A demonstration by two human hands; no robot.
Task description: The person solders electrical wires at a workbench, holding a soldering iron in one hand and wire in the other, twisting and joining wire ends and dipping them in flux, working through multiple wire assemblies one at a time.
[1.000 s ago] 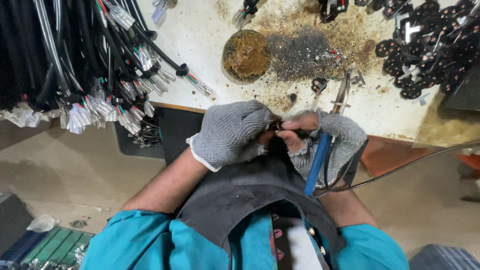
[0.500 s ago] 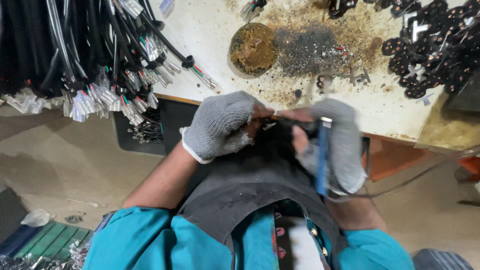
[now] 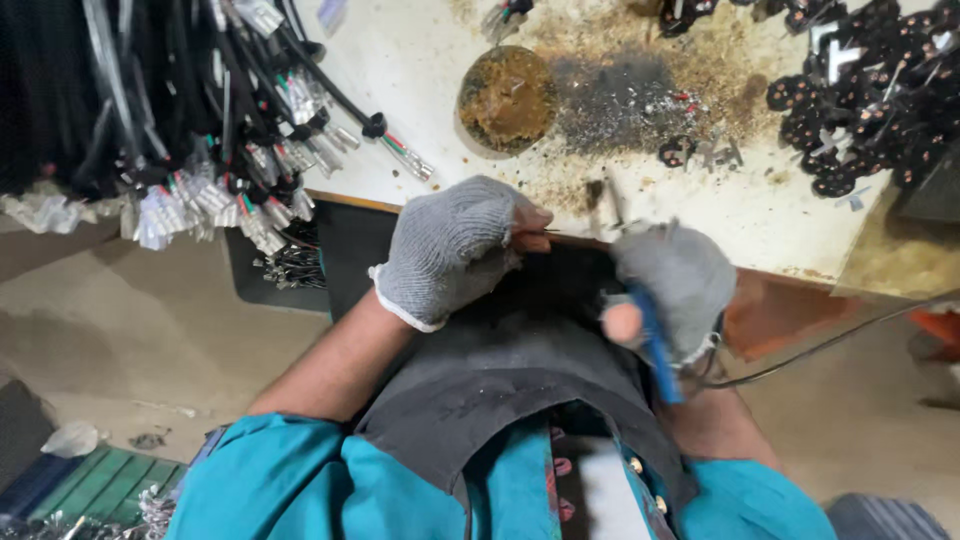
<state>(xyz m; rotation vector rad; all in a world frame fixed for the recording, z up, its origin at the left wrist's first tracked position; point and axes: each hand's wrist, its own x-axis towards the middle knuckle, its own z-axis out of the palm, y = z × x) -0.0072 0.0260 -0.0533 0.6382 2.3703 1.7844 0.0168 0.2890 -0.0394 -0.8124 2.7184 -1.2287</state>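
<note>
Workbench with a stained white top [image 3: 450, 60] spans the view above a dark lap cloth. Left hand in a grey knit glove [image 3: 455, 250] pinches a thin wire end at the bench edge; it needs holding steady. Right gloved hand [image 3: 672, 290] closes around a blue-handled tool [image 3: 655, 345], its tip hidden.

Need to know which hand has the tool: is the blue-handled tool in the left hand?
No, the blue-handled tool is gripped in the gloved right hand, while the left hand pinches a thin wire.
</note>
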